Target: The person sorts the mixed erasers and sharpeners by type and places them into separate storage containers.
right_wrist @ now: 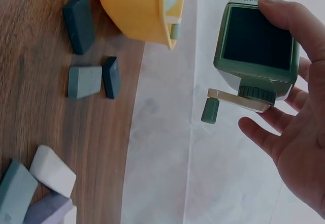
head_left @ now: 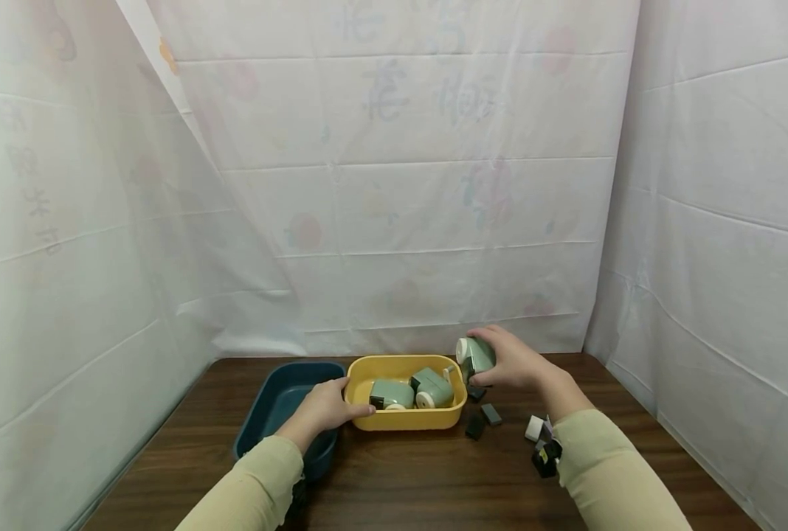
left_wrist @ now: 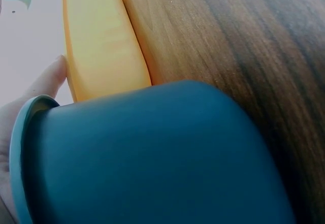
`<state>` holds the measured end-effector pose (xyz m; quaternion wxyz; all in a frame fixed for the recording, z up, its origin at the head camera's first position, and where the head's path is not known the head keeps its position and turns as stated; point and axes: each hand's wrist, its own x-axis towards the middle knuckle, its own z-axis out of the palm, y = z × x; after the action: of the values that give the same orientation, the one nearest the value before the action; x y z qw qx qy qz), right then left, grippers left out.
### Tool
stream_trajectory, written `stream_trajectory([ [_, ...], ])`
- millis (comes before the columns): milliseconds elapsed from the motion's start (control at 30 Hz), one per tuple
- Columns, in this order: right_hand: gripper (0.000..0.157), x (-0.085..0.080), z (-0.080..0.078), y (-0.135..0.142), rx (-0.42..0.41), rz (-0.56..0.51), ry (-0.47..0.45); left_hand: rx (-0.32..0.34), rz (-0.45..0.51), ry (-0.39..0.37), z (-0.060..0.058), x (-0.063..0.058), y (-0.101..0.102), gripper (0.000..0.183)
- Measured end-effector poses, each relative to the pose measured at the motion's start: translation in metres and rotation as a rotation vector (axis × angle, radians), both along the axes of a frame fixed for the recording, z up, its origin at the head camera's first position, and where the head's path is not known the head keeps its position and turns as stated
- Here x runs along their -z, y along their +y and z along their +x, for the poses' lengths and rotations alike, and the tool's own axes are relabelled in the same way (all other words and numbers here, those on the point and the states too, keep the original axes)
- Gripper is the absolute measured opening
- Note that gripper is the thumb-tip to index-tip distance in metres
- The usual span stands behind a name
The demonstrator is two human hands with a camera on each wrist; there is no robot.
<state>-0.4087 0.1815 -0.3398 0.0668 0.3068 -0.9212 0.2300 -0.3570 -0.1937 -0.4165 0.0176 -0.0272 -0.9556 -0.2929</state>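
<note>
My right hand (head_left: 515, 361) grips a green hand-crank pencil sharpener (right_wrist: 256, 41) beside the right end of a yellow bin (head_left: 407, 420). Its dark window and its crank with a green knob show in the right wrist view; the thumb lies on its top edge and fingers hold the far side. Two more green sharpeners, one on the left (head_left: 394, 391) and one on the right (head_left: 434, 385), lie inside the bin. At the bin's front left corner rests my left hand (head_left: 325, 404), thumb stretched along the front rim, other fingers by the left rim.
A dark blue tray (head_left: 251, 420) stands left of the bin, partly under my left forearm. Several small dark green blocks (right_wrist: 79, 23) lie right of the bin. Nearer my right sleeve are a white block (head_left: 534, 428) and a black item (head_left: 545, 459). White sheeting (head_left: 394, 221) hangs behind.
</note>
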Motion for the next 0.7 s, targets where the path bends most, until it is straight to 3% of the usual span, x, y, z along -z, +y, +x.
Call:
stream_trajectory([
  [700,0.085,0.009,-0.006,-0.042,-0.01,-0.023,0.022,-0.003,0.009,0.005,0.001,0.002,0.001,0.096],
])
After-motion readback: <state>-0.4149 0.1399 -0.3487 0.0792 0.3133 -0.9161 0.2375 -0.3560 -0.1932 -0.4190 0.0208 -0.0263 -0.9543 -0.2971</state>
